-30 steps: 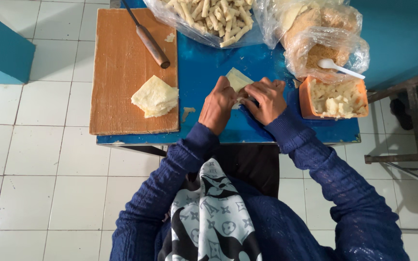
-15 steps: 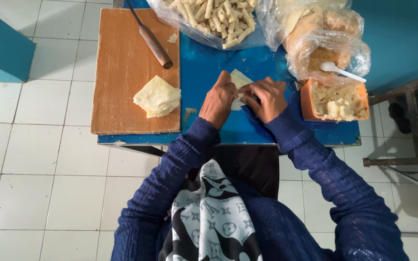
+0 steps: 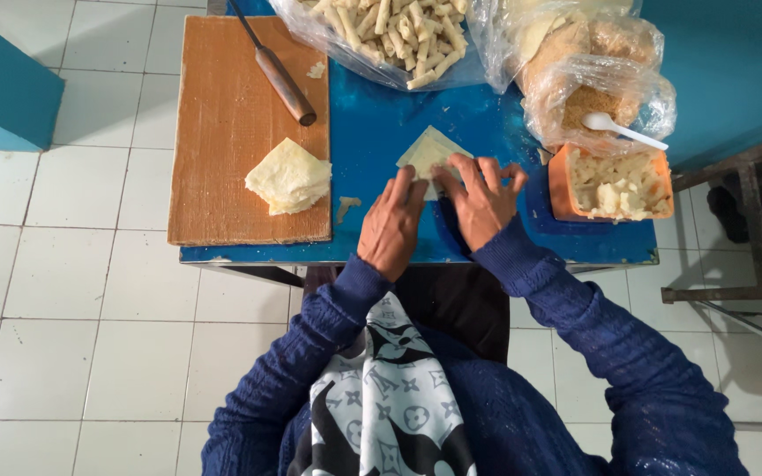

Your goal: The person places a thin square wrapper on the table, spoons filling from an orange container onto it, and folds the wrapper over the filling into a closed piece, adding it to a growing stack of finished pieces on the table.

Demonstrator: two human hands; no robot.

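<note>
Both hands pressed on a pale wrapper sheet at mid tabletop.

The wrapper sheet (image 3: 428, 152) is laid flat on the blue tabletop (image 3: 372, 132); its near half is hidden under the fingers. The left hand (image 3: 392, 225) and right hand (image 3: 480, 198) are spread flat on it, each grip apart, clamped on nothing. Any filling is concealed. The bag of rolled sticks (image 3: 381, 35) is cut off at the top edge. A wrapper stack (image 3: 288, 176) is seen on the wooden board (image 3: 222, 132).

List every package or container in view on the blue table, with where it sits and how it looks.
Clear plastic bag of pale rolled sticks: table's far edge, centre, open.
Clear plastic bag of brown crumbs: far right, crumpled, white plastic spoon resting on it.
Orange square tub of pale chunks: right, beside the right hand.
No labels, signs or screens visible.
</note>
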